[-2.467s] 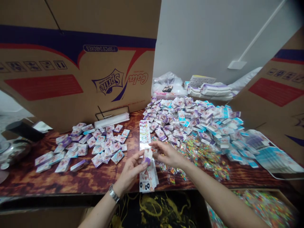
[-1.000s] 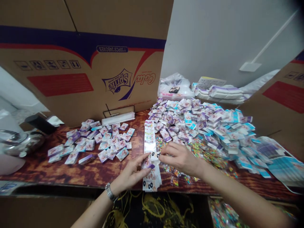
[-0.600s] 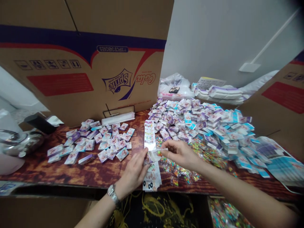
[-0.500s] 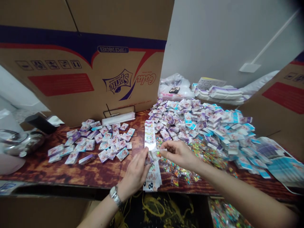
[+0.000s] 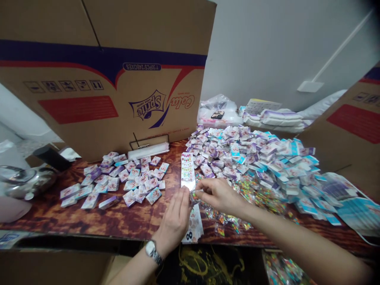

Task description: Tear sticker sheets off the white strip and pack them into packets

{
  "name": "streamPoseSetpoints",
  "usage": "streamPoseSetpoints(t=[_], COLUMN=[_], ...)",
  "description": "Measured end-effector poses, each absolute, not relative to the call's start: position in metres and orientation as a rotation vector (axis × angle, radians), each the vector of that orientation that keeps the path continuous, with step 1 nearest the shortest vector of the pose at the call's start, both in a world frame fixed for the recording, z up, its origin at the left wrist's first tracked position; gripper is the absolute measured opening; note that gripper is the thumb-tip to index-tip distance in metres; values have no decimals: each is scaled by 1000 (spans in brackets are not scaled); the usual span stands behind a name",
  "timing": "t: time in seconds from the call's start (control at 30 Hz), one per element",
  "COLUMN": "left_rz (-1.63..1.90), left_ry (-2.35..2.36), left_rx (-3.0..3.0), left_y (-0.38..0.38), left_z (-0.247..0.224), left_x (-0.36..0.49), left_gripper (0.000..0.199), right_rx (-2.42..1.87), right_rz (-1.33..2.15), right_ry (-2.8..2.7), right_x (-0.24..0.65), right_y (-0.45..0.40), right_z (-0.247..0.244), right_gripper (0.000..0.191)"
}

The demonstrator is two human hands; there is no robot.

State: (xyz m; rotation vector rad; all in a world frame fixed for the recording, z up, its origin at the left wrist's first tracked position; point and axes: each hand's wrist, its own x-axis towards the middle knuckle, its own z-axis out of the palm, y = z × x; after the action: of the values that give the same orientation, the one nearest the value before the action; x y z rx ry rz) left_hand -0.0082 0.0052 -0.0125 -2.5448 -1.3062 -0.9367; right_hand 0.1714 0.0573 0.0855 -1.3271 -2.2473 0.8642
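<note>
My left hand (image 5: 177, 215), with a watch at its wrist, is curled around a small item over the sticker sheets; most of that item is hidden behind the fingers. My right hand (image 5: 218, 194) pinches a small packet with colourful candy (image 5: 195, 195) against the left fingertips. A printed strip (image 5: 187, 168) lies flat just beyond both hands. Nearer the table edge, a fanned stack of printed sheets (image 5: 194, 227) shows beneath them. Small candy packets (image 5: 234, 221) are spread beside and under my right forearm.
Small boxes (image 5: 138, 180) lie scattered at left, and a large heap of boxes (image 5: 231, 146) fills the back right. A big carton (image 5: 103, 95) stands behind, with another carton (image 5: 356, 126) at right. A metal kettle (image 5: 29, 184) sits far left.
My right hand has moved left, bringing the candy packet against my left hand. My left hand has turned, its fingers now covering more of the small item.
</note>
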Motion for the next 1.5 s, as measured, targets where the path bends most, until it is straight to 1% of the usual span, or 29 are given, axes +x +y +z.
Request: streamPoseSetpoints(t=[0.17, 0.23, 0.3, 0.4, 0.47, 0.53, 0.67, 0.73, 0.8, 0.93, 1.03, 1.23, 1.33, 1.4, 1.5], left_rz=[-1054, -1087, -1078, -995, -930, -897, -910, -938, -978, -1022, -1018, -1080, -1106, -1129, -1151], left_ry=[-1386, -1405, -1404, -1359, -1319, -1310, -1323, -1324, -1347, -1361, -1363, -1381, -1384, -1369, -1353], left_rx=[-2606, -2644, -2656, -2622, -2585, -2566, -2595, -2619, -2626, -2634, -2667, -2693, -2722, -2729, -2723], left_y=[4, 4, 3, 3, 4, 5, 7, 8, 8, 7, 5, 5, 5, 5, 4], left_z=[-7, -6, -6, -9, -9, -8, -5, -4, -3, -3, -2, 2, 2, 1, 0], left_x=[-7, -6, -5, -5, -5, -4, -3, -4, -5, -5, -2, 0, -1, -1, 0], left_gripper=[56, 54, 54, 57, 59, 61, 61, 59, 57, 56, 55, 56, 56, 54, 47], right_rx=[-1266, -1238, -1249, -1316, -1318, -1300, -1216, -1150, -1104, -1118, -1142, -1220, -1194, -1194, -1258], right_rz=[1628, 1721, 1586, 1153, 992, 1064, 1476, 1612, 1642, 1560, 1506, 1213, 1127, 996, 863], right_ry=[-1822, -1780, -1888, -2124, -2171, -2068, -1743, -1695, -1710, -1799, -1833, -1939, -2035, -2115, -2141], right_x=[178, 181, 181, 179, 176, 174, 173, 174, 175, 175, 173, 169, 169, 169, 170], right_y=[72, 74, 72, 64, 59, 56, 58, 60, 61, 59, 57, 51, 48, 48, 51], right_z=[57, 51, 50, 54, 56, 54, 47, 45, 46, 50, 50, 47, 52, 56, 57], right_gripper=[17, 18, 15, 8, 7, 12, 21, 19, 16, 11, 11, 20, 16, 15, 24])
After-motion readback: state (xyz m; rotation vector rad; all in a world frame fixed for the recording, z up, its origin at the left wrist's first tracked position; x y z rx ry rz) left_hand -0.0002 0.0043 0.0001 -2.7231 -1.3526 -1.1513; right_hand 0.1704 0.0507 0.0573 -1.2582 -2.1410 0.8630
